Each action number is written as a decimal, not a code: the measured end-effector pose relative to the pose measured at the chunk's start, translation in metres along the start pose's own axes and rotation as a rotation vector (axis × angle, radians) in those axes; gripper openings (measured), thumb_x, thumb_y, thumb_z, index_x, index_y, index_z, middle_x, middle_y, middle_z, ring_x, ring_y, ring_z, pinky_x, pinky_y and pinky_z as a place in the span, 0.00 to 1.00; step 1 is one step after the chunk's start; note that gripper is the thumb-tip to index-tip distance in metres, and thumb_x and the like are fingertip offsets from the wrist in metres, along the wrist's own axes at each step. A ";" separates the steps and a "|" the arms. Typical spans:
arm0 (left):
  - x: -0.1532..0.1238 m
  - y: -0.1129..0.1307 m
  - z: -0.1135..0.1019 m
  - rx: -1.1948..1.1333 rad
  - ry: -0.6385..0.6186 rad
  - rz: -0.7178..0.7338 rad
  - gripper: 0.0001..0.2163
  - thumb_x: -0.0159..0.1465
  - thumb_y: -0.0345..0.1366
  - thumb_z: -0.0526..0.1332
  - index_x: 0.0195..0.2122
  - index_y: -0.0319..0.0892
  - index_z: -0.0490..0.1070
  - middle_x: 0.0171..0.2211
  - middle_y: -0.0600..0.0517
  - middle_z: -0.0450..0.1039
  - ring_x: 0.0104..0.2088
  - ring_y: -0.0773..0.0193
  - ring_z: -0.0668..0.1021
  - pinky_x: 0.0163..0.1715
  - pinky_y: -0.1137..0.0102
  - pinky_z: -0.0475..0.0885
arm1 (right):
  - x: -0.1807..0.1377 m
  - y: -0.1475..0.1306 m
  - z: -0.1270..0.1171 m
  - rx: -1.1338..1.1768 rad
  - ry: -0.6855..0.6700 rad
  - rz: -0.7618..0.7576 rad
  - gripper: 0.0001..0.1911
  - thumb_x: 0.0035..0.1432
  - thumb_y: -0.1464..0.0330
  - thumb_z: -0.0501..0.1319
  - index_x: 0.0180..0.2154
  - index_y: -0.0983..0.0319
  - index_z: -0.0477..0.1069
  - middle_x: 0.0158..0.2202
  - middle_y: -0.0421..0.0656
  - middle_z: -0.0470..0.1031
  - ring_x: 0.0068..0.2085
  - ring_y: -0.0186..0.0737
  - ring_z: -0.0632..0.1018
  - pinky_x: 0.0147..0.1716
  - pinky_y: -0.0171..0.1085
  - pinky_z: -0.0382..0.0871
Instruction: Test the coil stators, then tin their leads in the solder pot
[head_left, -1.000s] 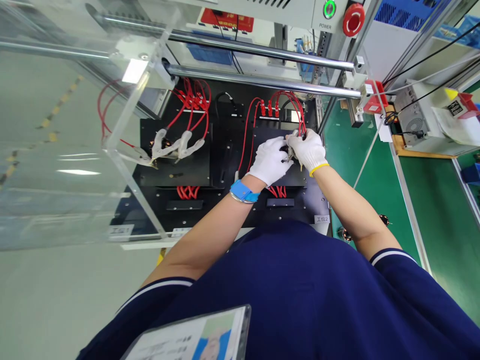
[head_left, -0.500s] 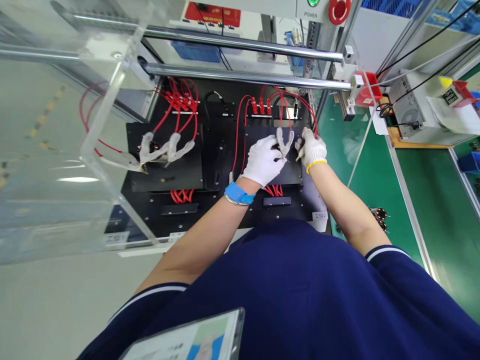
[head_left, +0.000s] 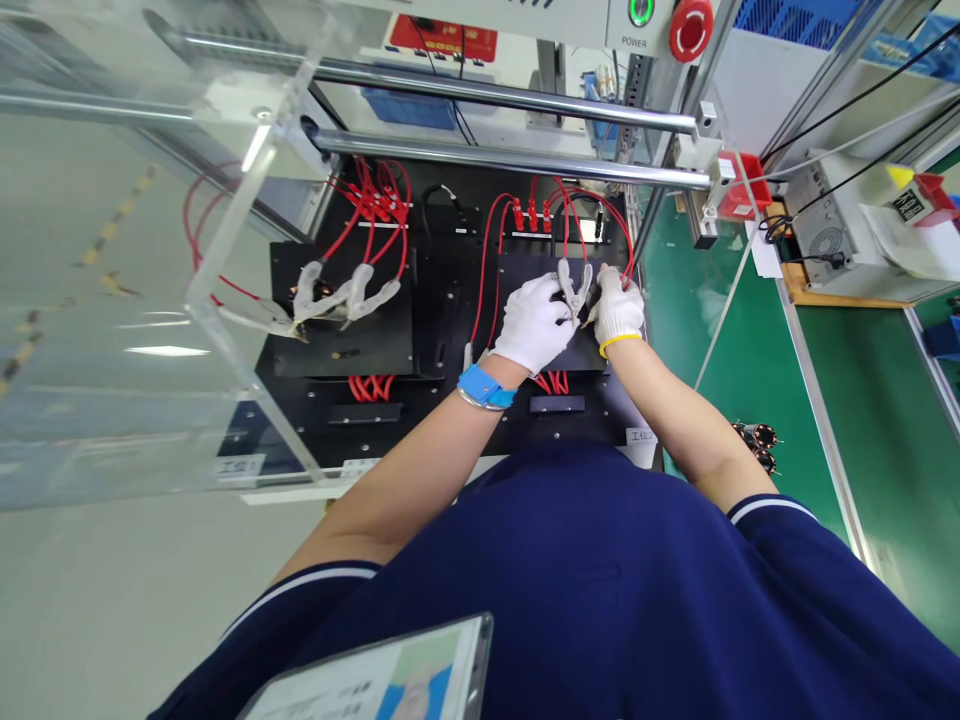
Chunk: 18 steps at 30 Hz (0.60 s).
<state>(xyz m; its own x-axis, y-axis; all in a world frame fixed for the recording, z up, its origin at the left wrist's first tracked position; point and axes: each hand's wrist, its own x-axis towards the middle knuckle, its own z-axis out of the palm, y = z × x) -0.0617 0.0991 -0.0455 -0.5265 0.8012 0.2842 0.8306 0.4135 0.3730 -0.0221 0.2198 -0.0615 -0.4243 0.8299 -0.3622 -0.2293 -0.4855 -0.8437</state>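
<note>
My left hand (head_left: 534, 322), in a white glove with a blue wrist strap, is closed over the right black plate (head_left: 525, 268). Its fingers curl around something they hide. At its fingertips, a clear-sleeved alligator clip (head_left: 574, 285) on red leads points toward me. My right hand (head_left: 619, 308), in a white glove with a yellow cuff, pinches another alligator clip (head_left: 591, 317), whose tip points left toward the left hand. Red wires (head_left: 624, 240) run from the right hand to red connectors (head_left: 532, 215) behind the plate.
On the left black plate (head_left: 341, 350), several sleeved clips (head_left: 360, 296) grip a part with copper windings. Metal rails (head_left: 510, 160) cross behind, and a clear acrylic panel (head_left: 247, 220) stands left. A red stop button (head_left: 690, 30) sits above. Wound copper parts (head_left: 759, 436) lie on the green mat at right.
My right hand has moved slightly left with its clip, closer to the left hand. The left hand stays at the same spot on the plate. The camera view has shifted a little.
</note>
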 end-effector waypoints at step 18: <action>-0.010 0.008 -0.013 -0.039 0.049 0.031 0.09 0.58 0.36 0.62 0.34 0.41 0.81 0.57 0.45 0.73 0.59 0.48 0.72 0.58 0.54 0.68 | 0.005 0.003 -0.007 -0.167 -0.014 -0.070 0.16 0.55 0.59 0.63 0.42 0.61 0.66 0.29 0.37 0.73 0.27 0.34 0.76 0.30 0.35 0.75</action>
<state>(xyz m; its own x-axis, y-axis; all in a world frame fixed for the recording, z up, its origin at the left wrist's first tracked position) -0.0519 0.0892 -0.0342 -0.5094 0.7910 0.3389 0.8396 0.3703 0.3975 -0.0187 0.2241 -0.0686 -0.4250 0.8554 -0.2961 -0.1101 -0.3735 -0.9211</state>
